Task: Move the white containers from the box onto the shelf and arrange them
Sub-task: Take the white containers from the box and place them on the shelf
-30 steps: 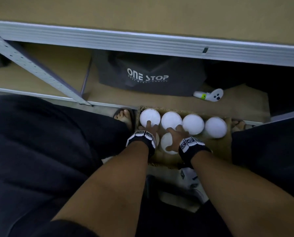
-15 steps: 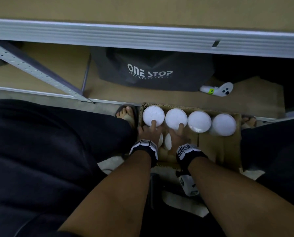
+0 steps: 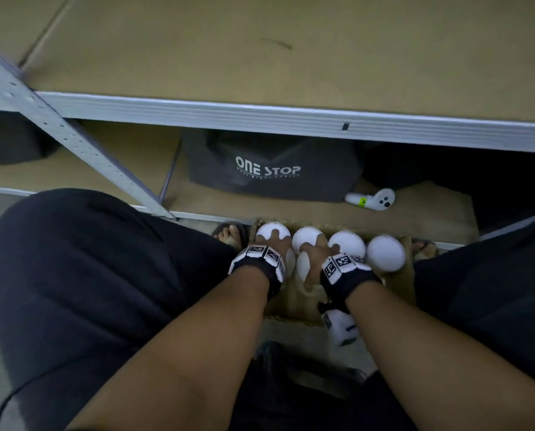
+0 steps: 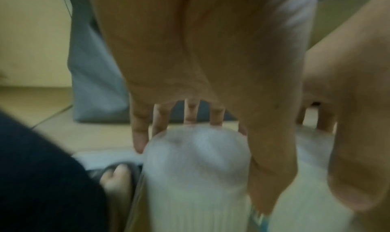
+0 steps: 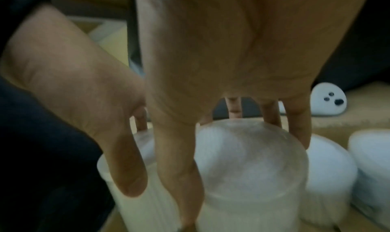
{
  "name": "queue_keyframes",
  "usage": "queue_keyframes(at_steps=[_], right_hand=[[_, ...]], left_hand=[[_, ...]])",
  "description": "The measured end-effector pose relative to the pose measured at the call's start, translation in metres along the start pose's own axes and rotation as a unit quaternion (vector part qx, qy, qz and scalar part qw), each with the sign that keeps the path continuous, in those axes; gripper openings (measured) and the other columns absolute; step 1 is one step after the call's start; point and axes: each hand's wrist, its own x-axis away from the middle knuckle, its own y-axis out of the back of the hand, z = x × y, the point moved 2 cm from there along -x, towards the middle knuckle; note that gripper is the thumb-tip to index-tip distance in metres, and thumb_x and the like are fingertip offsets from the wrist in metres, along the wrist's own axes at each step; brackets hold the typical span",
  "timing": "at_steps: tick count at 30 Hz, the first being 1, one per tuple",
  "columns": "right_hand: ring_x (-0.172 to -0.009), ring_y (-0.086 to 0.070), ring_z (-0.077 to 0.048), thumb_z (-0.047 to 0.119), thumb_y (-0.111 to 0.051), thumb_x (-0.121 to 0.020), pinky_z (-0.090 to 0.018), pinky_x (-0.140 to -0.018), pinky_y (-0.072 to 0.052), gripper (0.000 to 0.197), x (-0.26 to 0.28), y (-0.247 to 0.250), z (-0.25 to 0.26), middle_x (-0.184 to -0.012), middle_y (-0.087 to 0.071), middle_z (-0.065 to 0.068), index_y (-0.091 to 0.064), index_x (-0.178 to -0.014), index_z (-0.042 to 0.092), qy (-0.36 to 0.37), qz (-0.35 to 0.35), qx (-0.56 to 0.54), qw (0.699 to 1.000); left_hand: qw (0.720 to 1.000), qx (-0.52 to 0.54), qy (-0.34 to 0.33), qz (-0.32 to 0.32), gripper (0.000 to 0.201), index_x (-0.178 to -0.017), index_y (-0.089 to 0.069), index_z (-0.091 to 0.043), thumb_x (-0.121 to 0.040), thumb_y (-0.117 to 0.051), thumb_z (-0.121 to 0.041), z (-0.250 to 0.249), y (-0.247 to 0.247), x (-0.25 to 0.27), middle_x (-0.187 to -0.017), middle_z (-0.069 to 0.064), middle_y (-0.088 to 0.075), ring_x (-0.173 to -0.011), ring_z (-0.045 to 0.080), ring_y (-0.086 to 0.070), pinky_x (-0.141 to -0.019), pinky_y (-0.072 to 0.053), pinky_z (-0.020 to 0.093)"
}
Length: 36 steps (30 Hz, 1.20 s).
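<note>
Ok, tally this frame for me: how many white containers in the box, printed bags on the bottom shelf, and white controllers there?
white containers: 6, all in the box; the left hand and right hand each grip one
printed bag: 1
white controller: 1
Total: 8
</note>
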Motion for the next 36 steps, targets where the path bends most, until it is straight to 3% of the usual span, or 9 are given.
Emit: queue_keyframes(at_steps=[3,4,6,8,11,16,24,28,36], right_hand=[[-0.097,-0.059,-0.026,0.028,-0.068,-0.050,-0.042,-0.079,-0.055,0.051,0.014,0.035,0.005,-0.116,-0.057,0.001,-0.051,-0.096,0.039,0.004,-0.028,-0.003,1.000],[-0.090,-0.061,-0.024,0.029,-0.069,-0.044,-0.041,-0.076,-0.055,0.052,0.017,0.047,0.004,-0.112,-0.062,0.002,-0.053,-0.093,0.038,0.001,-0.038,-0.011,0.999],[-0.098,-0.058,-0.026,0.034,-0.073,-0.039,-0.037,-0.076,-0.053,0.069,0.027,0.069,0.000,-0.123,-0.053,0.005,-0.052,-0.104,0.040,0.003,-0.069,-0.017,0.997],[-0.109,-0.050,-0.034,0.038,-0.077,-0.045,-0.041,-0.079,-0.052,0.082,0.051,0.092,-0.003,-0.127,-0.037,-0.001,-0.044,-0.120,0.036,0.004,-0.092,-0.001,0.996],[-0.112,-0.044,-0.037,0.038,-0.079,-0.054,-0.048,-0.084,-0.051,0.082,0.090,0.123,-0.003,-0.123,-0.034,-0.004,-0.040,-0.125,0.035,0.002,-0.136,-0.012,0.991],[-0.120,-0.039,-0.033,0.040,-0.080,-0.058,-0.049,-0.092,-0.047,0.089,0.151,0.161,-0.003,-0.129,-0.035,0.001,-0.034,-0.134,0.040,0.021,-0.207,-0.033,0.978],[-0.116,-0.049,-0.025,0.034,-0.081,-0.054,-0.038,-0.091,-0.049,0.085,0.230,0.213,-0.007,-0.130,-0.045,0.003,-0.044,-0.130,0.038,0.070,-0.323,-0.060,0.942],[-0.123,-0.045,-0.018,0.031,-0.082,-0.056,-0.034,-0.092,-0.045,0.084,0.253,0.233,-0.015,-0.136,-0.046,0.009,-0.046,-0.131,0.039,0.079,-0.376,-0.088,0.919],[-0.119,-0.046,-0.018,0.030,-0.083,-0.061,-0.025,-0.085,-0.034,0.068,0.246,0.264,-0.032,-0.128,-0.051,0.002,-0.057,-0.124,0.030,0.096,-0.469,-0.149,0.865]], left_hand=[[0.998,-0.010,-0.025,-0.054,0.085,-0.129,-0.032,-0.037,-0.053,-0.070,-0.042,-0.008,0.032,0.017,-0.138,0.001,-0.034,-0.126,0.037,-0.044,-0.083,-0.050,0.056],[0.997,-0.019,-0.036,-0.065,0.084,-0.129,-0.035,-0.036,-0.053,-0.070,-0.042,-0.013,0.045,0.025,-0.137,0.004,-0.040,-0.119,0.036,-0.050,-0.083,-0.052,0.052],[0.994,-0.029,-0.047,-0.093,0.086,-0.130,-0.039,-0.034,-0.052,-0.076,-0.041,-0.021,0.074,0.046,-0.133,0.005,-0.044,-0.111,0.035,-0.053,-0.083,-0.053,0.046],[0.992,-0.009,-0.054,-0.112,0.085,-0.124,-0.043,-0.029,-0.049,-0.080,-0.040,-0.028,0.103,0.063,-0.122,0.005,-0.044,-0.109,0.035,-0.051,-0.083,-0.052,0.044],[0.987,-0.004,-0.080,-0.140,0.078,-0.115,-0.049,-0.030,-0.046,-0.082,-0.042,-0.035,0.137,0.092,-0.107,0.001,-0.044,-0.103,0.030,-0.053,-0.074,-0.050,0.037],[0.981,0.001,-0.104,-0.164,0.083,-0.128,-0.046,-0.029,-0.056,-0.084,-0.038,-0.045,0.182,0.139,-0.119,0.000,-0.045,-0.105,0.025,-0.054,-0.081,-0.055,0.041],[0.953,0.004,-0.161,-0.258,0.082,-0.132,-0.047,-0.030,-0.058,-0.083,-0.039,-0.065,0.242,0.210,-0.124,-0.006,-0.052,-0.102,0.016,-0.052,-0.078,-0.048,0.029],[0.939,0.027,-0.170,-0.297,0.087,-0.135,-0.044,-0.034,-0.057,-0.082,-0.042,-0.071,0.263,0.231,-0.135,-0.009,-0.049,-0.116,0.016,-0.051,-0.092,-0.049,0.035],[0.904,0.104,-0.169,-0.380,0.086,-0.138,-0.044,-0.027,-0.061,-0.079,-0.045,-0.075,0.286,0.225,-0.141,-0.004,-0.043,-0.125,0.017,-0.045,-0.090,-0.042,0.027]])
